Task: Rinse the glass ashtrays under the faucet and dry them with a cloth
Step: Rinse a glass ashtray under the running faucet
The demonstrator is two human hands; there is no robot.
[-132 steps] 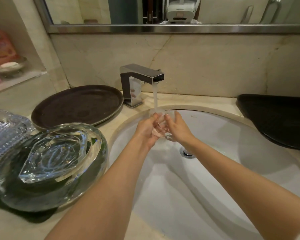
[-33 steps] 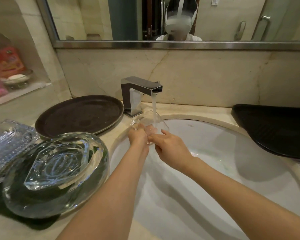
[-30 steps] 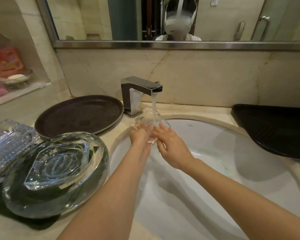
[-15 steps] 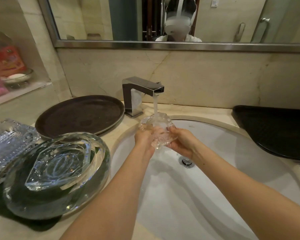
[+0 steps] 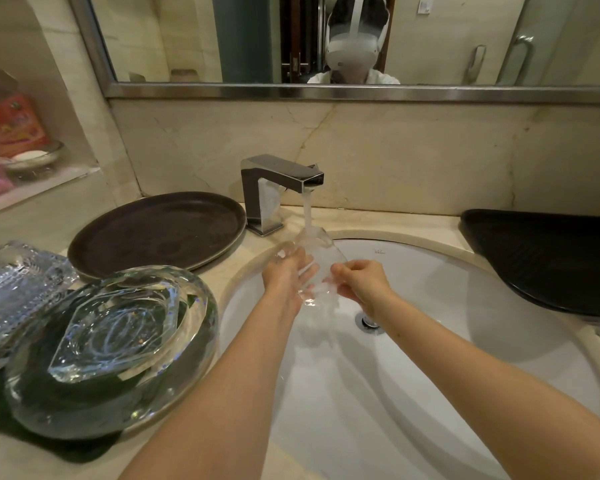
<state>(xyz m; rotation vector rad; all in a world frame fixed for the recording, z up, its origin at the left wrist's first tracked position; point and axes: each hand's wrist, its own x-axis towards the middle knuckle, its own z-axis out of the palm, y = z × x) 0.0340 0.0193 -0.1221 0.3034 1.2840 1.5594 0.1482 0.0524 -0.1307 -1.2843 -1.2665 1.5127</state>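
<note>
Over the white oval porcelain basin (image 5: 465, 358), the left hand (image 5: 284, 275) and right hand (image 5: 359, 280) grip a clear faceted glass ashtray (image 5: 317, 249) under water from the angular chrome faucet (image 5: 279, 188); thicker glass ashtrays (image 5: 111, 341) sit on the marble counter.

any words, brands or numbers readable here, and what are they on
None can be read for certain.
Small dark script mark on the inner rim of the white sink: too small to read.
Printed writing on the red package in the wall niche at left: blurred, unreadable.
The faucet, the glass ashtrays and both dark trays show no visible text.
</note>
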